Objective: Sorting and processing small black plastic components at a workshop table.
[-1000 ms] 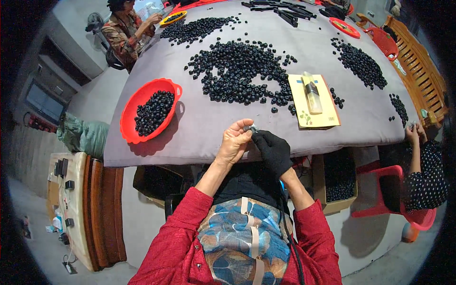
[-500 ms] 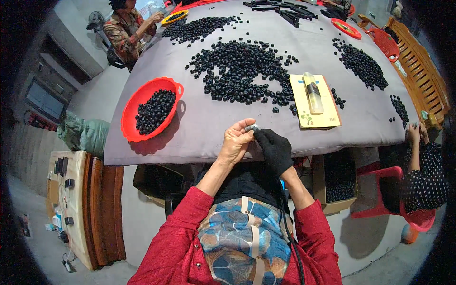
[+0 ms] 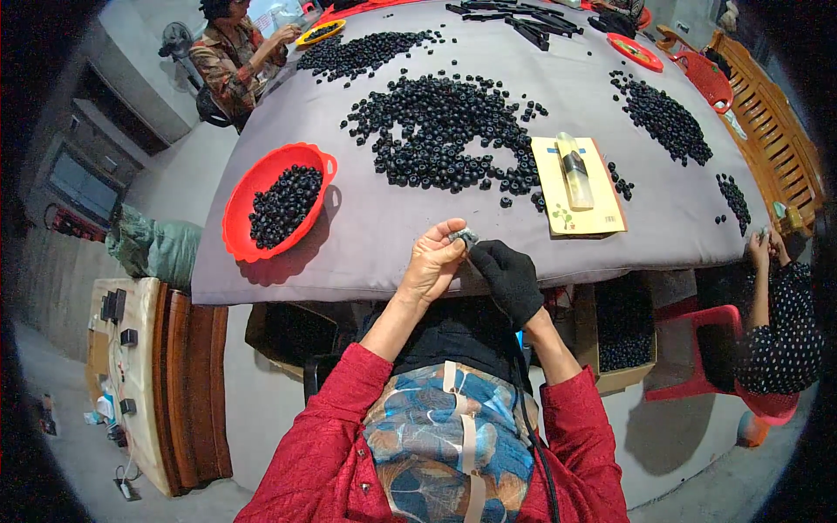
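1. The left hand (image 3: 431, 266), bare, was pinched nearly closed, thumb against fingers, with a small grey piece (image 3: 466, 234) at its tips.
2. The right hand (image 3: 510, 283), in a black glove, had its fingers bunched and pointed at that piece; they seemed to touch its near side, but the dark knit hid how far they were closed and whether they gripped anything.
3. Against half a second earlier, the glove had drawn slightly down and to the right.
4. The left hand had barely shifted over that half second.
5. The grey piece showed more of itself beside the glove than it had then, and a darker patch was visible on it. It was in view against the near edge of the table (image 3: 375, 266).
6. The main heap of black beads (image 3: 436, 131) lay beyond the hands, its outline unchanged.
7. The red bowl (image 3: 234, 205), to the left with more beads inside, had stayed put.
8. The yellow pad (image 3: 603, 218), right of the heap, had stayed too, with the tube (image 3: 575, 181) lying on top.
9. At the far left, a co-worker (image 3: 228, 70) sat with hands raised near a yellow dish (image 3: 304, 41), much as before.
10. At the right, another person's hands (image 3: 763, 251) remained together at the table's edge.
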`<act>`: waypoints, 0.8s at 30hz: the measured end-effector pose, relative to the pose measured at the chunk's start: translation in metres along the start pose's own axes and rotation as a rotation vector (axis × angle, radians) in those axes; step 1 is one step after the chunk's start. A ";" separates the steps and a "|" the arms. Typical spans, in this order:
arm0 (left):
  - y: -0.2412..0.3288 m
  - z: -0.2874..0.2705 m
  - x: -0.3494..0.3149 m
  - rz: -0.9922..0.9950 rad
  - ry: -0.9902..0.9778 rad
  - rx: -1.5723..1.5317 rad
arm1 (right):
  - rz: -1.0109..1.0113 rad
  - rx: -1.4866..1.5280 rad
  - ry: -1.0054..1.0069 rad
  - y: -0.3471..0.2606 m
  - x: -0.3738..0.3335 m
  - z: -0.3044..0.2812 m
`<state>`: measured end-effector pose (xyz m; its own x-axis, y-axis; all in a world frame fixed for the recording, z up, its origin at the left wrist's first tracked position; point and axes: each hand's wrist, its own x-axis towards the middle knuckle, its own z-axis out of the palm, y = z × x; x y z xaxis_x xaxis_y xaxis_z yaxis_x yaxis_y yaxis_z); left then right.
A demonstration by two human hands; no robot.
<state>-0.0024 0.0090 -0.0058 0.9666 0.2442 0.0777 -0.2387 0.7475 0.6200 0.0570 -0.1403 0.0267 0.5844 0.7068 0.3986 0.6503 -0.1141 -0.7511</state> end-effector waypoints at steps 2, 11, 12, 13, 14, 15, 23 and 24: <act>0.000 0.002 -0.001 -0.002 0.013 0.005 | -0.010 0.021 0.029 0.000 0.000 0.001; 0.001 0.003 -0.001 0.001 0.040 0.018 | 0.067 -0.048 -0.058 0.001 0.002 0.000; 0.001 0.003 -0.001 0.002 0.035 0.020 | 0.068 -0.048 -0.058 0.002 0.002 0.001; 0.000 0.003 -0.001 0.001 0.035 0.020 | 0.023 -0.036 -0.022 0.003 0.001 0.002; 0.001 0.002 -0.001 -0.001 0.034 0.022 | -0.024 -0.022 0.013 0.003 0.000 0.003; 0.001 0.002 -0.001 -0.003 0.033 0.024 | -0.024 -0.021 0.013 0.002 0.001 0.003; 0.000 -0.001 -0.001 -0.003 0.034 0.027 | 0.161 0.000 -0.049 -0.002 0.003 0.002; 0.001 -0.002 -0.001 -0.004 0.041 0.023 | 0.160 0.001 -0.049 0.000 0.003 0.003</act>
<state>-0.0034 0.0103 -0.0069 0.9629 0.2663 0.0435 -0.2318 0.7342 0.6381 0.0575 -0.1364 0.0262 0.6559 0.7130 0.2477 0.5502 -0.2269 -0.8036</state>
